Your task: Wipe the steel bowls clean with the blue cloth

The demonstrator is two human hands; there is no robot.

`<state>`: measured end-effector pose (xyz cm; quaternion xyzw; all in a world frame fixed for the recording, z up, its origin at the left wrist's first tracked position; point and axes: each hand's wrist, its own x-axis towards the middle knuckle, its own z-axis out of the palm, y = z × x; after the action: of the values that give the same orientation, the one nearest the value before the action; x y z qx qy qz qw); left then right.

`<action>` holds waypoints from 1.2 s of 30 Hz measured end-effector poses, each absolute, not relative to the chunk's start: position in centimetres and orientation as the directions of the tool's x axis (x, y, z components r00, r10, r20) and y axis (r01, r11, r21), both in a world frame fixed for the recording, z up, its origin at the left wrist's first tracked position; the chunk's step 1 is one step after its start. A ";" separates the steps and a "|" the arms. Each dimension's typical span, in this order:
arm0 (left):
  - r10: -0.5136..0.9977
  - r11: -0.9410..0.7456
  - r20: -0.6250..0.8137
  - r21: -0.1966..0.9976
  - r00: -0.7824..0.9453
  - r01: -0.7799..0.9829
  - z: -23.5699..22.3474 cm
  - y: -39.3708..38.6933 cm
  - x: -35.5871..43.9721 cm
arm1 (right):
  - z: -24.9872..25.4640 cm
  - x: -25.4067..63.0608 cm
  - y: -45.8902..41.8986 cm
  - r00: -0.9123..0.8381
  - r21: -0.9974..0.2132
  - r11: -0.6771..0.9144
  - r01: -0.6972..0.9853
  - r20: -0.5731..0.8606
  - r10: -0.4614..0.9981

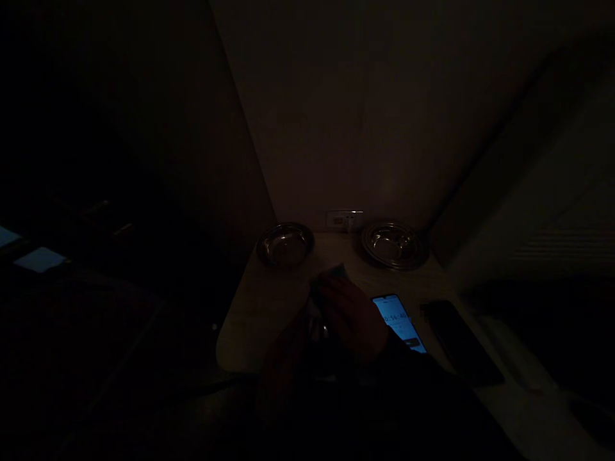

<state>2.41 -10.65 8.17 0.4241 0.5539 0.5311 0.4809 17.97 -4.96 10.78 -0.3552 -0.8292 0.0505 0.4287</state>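
The picture is very dark. My right hand (353, 314) is closed over a pale, crumpled piece of cloth (339, 271), whose edge sticks out past the fingers. Below and left of it lies my left hand (282, 362), so dim that its fingers do not show. Between the two hands, a small shiny surface (325, 330) catches light; its kind cannot be made out. Both hands are over the near part of a light wooden tabletop (245, 320).
At the back stand a round steel bowl (286, 246) and a steel compartment plate (394, 246). A lit phone (398, 323) showing a timer lies right of my hands, beside a dark flat object (466, 342). A wall socket (344, 219) holds a plug.
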 end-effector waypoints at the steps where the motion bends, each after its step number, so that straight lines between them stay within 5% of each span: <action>1: 0.981 0.072 -0.079 0.996 -0.175 -0.046 8.3 -10.6 2.5 | 10.8 17.9 -4.9 -0.375 -0.393 0.735 0.552 0.671 0.640; 6: 0.982 0.046 -0.058 0.997 -0.177 -0.068 9.1 -10.4 3.0 | 10.7 17.3 -6.5 -0.495 -0.288 0.812 0.507 0.674 0.548; 12: 0.980 0.023 -0.035 0.997 -0.196 -0.067 9.3 -9.9 3.3 | 10.7 17.0 -5.5 -0.378 -0.356 0.760 0.545 0.704 0.601; 24: 0.976 0.025 -0.034 0.999 -0.214 -0.044 8.6 -9.9 3.5 | 9.1 16.9 -7.3 -0.485 -0.137 0.812 0.568 0.741 0.464; 36: 0.982 0.056 -0.057 0.998 -0.180 -0.014 9.1 -10.9 2.8 | 9.7 17.2 -7.9 -0.450 -0.246 0.780 0.575 0.702 0.553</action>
<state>2.81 -10.92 9.09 0.4359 0.5551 0.5311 0.4688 17.20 -7.87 9.69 -0.3313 -0.8512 -0.0138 0.4068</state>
